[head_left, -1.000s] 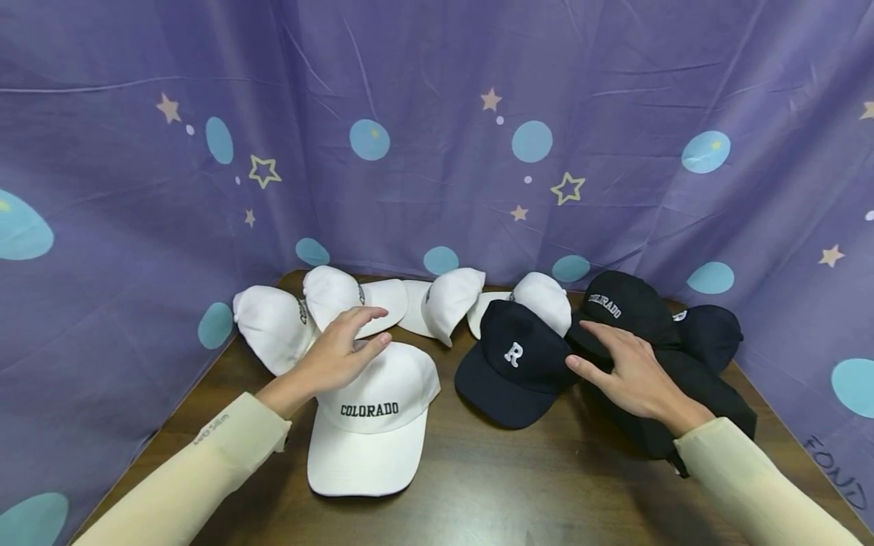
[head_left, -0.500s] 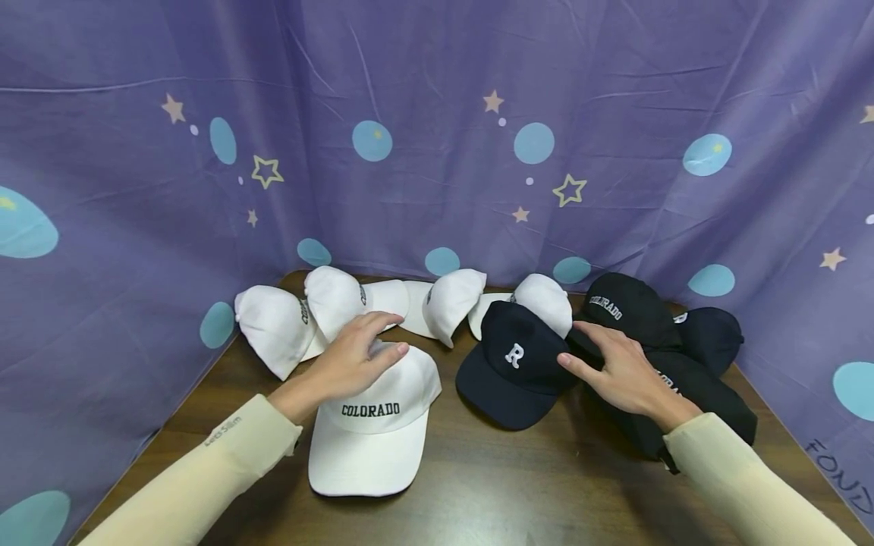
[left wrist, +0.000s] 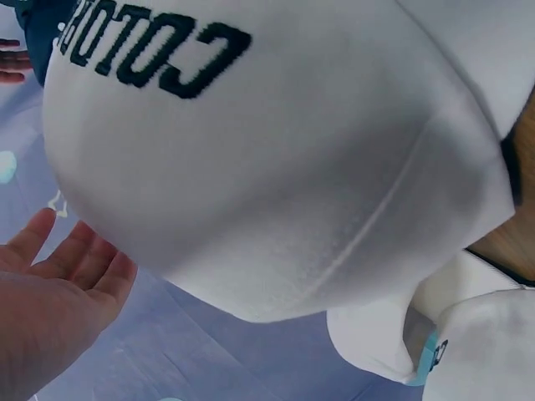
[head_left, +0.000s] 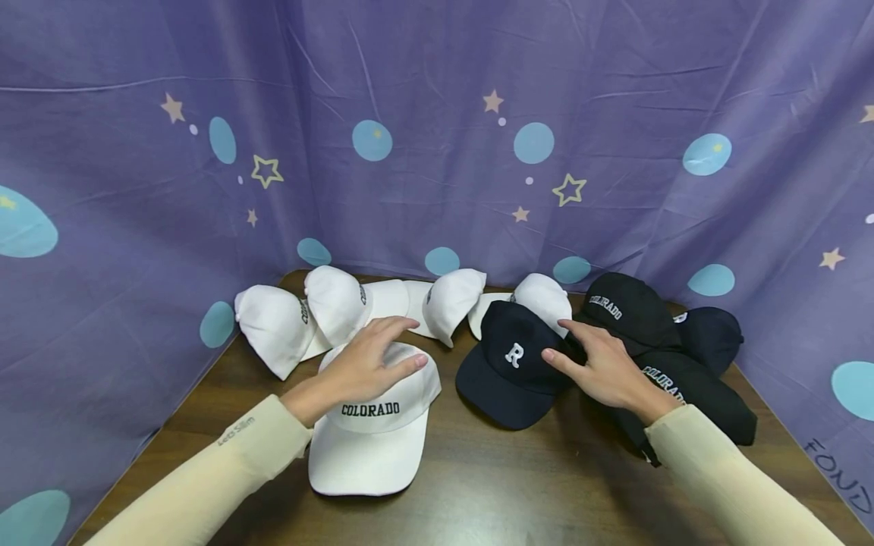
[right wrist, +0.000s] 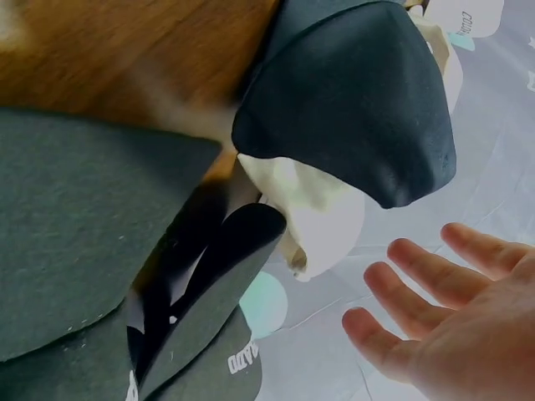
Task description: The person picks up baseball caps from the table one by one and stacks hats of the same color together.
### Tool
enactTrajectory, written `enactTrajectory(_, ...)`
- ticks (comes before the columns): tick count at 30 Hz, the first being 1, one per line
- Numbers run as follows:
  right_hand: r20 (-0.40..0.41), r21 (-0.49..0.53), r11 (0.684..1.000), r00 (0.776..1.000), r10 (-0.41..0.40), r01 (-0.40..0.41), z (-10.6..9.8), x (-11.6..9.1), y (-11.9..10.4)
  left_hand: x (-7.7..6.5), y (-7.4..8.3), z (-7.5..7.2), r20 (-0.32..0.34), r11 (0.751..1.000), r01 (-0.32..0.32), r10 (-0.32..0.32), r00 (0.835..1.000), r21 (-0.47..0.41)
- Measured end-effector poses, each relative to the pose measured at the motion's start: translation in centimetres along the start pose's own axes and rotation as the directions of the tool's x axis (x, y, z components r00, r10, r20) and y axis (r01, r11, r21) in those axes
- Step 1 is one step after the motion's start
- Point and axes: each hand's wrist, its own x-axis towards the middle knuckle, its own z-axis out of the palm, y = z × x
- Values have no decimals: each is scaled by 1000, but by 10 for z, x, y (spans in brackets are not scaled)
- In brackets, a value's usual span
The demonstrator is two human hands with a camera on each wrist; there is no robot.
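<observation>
My left hand (head_left: pixel 369 365) hovers over the crown of a white baseball cap (head_left: pixel 369 453) lettered COLORADO, its fingers extended and nothing in them. In the left wrist view that crown (left wrist: pixel 276 175) fills most of the picture, with my fingers (left wrist: pixel 79 259) beside it and a gap between. To the right, my right hand (head_left: pixel 602 371) is held above the right side of a navy cap (head_left: pixel 501 390) with a white R. Its fingers (right wrist: pixel 426 276) are spread and empty in the right wrist view, apart from the navy cap (right wrist: pixel 351 109).
White caps (head_left: pixel 273 326) line the back of the wooden table (head_left: pixel 492 485). Black caps (head_left: pixel 710 394) and another navy cap (head_left: pixel 713 337) are piled at the right. A purple curtain (head_left: pixel 437 205) with stars and ovals hangs behind and at both sides.
Both hands have moved inward: the left to the right and slightly nearer, farther over the white cap; the right to the left, toward the navy R cap. The caps have stayed put.
</observation>
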Motion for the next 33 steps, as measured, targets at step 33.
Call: enactTrajectory(33,-11,34,998,999,46,-45,22,26,-1,-1,5,5,5,1000,12,-12,1000,10)
